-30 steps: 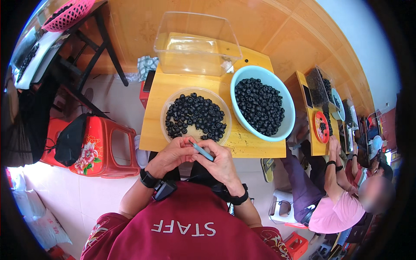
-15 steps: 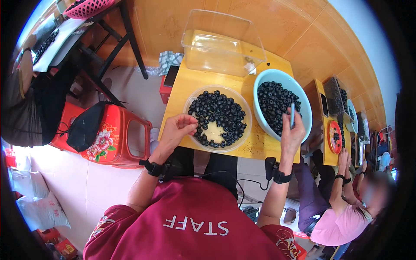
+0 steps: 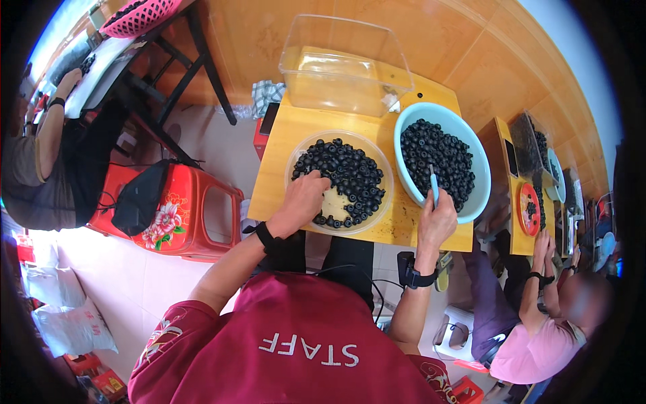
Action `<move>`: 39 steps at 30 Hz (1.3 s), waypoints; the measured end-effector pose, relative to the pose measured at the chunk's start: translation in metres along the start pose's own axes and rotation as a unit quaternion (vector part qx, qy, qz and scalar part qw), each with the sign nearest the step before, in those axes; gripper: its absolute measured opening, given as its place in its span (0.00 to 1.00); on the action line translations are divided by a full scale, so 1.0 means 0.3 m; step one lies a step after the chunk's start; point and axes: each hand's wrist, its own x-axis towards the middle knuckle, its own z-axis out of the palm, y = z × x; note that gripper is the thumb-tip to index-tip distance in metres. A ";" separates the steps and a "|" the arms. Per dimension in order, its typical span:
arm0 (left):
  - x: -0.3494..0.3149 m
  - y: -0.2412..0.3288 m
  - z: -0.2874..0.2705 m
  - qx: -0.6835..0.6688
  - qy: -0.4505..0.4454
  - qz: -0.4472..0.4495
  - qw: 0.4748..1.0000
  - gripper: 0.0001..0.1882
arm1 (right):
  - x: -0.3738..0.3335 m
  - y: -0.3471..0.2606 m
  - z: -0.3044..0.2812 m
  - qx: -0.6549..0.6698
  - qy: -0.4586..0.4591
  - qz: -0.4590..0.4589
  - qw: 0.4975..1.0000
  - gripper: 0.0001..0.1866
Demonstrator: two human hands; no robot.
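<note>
Small black round pieces, each with a hollow in it, fill most of a shallow clear round tray; a bare patch shows at its near side. My left hand reaches into the tray's left part with bent fingers closed together among the pieces; whatever they pinch is hidden. To the right, a light blue bowl holds a heap of the same black pieces. My right hand, at the bowl's near rim, grips a slim tool with a light blue handle, its metal tip pointing away over the heap.
A clear rectangular bin stands at the back of the yellow table. Left of the table are a red stool with a black bag and a seated person. On the right, another person in pink works at a table with a red tray.
My left hand has moved right and forward into the tray's pieces. My right hand has shifted slightly left and nearer me, and the tool's tip now leans left over the bowl.
</note>
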 end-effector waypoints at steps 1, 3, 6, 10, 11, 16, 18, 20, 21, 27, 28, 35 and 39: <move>0.002 -0.009 0.010 0.001 -0.002 0.002 1.000 0.08 | -0.001 0.001 0.001 -0.006 0.001 0.002 1.000 0.07; 0.001 -0.027 0.017 0.005 -0.004 0.030 1.000 0.09 | -0.003 -0.002 -0.001 -0.004 0.005 0.002 1.000 0.07; -0.001 -0.020 0.013 0.028 -0.028 0.039 0.998 0.07 | 0.000 0.001 -0.002 0.002 0.008 0.002 1.000 0.07; 0.002 -0.016 0.004 0.046 -0.037 0.072 0.996 0.07 | -0.002 0.004 0.002 0.007 0.011 -0.001 1.000 0.06; 0.004 -0.015 0.005 0.056 -0.041 0.081 0.994 0.06 | -0.001 0.011 0.009 0.006 0.012 -0.002 1.000 0.06; 0.007 -0.012 -0.013 0.001 -0.033 0.096 0.995 0.09 | -0.003 0.016 0.010 -0.006 0.029 -0.032 0.999 0.06; 0.005 -0.016 -0.022 -0.093 -0.029 0.063 0.993 0.13 | 0.003 0.019 0.002 0.008 0.019 -0.035 0.999 0.06; -0.003 -0.010 -0.050 -0.182 -0.047 0.027 0.982 0.13 | 0.004 0.004 -0.015 0.021 0.007 -0.041 0.999 0.07; -0.004 -0.001 -0.070 -0.267 -0.065 -0.008 0.961 0.13 | -0.002 -0.022 -0.036 0.074 0.032 -0.044 0.996 0.08; -0.057 0.065 -0.148 -0.700 -0.150 -0.131 0.686 0.11 | -0.131 -0.175 -0.107 0.299 -0.073 -0.122 0.944 0.11; -0.065 0.067 -0.144 -0.700 -0.148 -0.131 0.686 0.11 | -0.154 -0.201 -0.114 0.362 -0.136 -0.119 0.915 0.11; -0.084 0.083 -0.140 -0.796 -0.156 -0.144 0.567 0.09 | -0.207 -0.259 -0.122 0.363 -0.205 -0.144 0.897 0.10; -0.084 0.080 -0.122 -0.811 -0.171 -0.137 0.542 0.09 | -0.213 -0.259 -0.125 0.370 -0.198 -0.159 0.894 0.09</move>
